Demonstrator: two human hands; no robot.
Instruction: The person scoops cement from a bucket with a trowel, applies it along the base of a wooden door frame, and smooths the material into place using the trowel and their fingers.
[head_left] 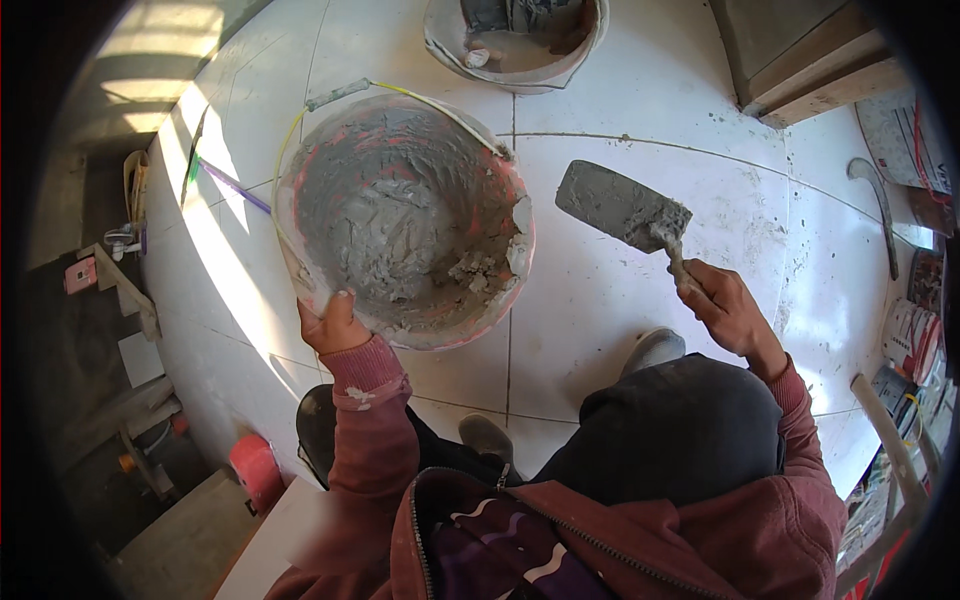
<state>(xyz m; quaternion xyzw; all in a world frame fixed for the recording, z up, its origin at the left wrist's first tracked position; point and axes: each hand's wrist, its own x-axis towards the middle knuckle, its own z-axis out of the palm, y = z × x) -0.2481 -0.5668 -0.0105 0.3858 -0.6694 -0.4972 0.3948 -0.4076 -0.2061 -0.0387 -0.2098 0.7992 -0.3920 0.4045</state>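
Our right grip (725,305) grasps a smeared masonry trowel (612,205); well left of it, our left grip (335,325) clasps a bucket (521,190) by its rim, grey mortar (395,235) beyond.

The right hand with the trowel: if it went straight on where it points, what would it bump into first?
Probably the right rim of the bucket, with the trowel in the right hand leading. Heights are unclear, so it might pass over.

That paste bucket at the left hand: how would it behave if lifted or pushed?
The bucket is probably heavy, given the thick grey paste inside. Its slim yellow handle likely flexes or swings. The smeared rim may be slick under the left hand.
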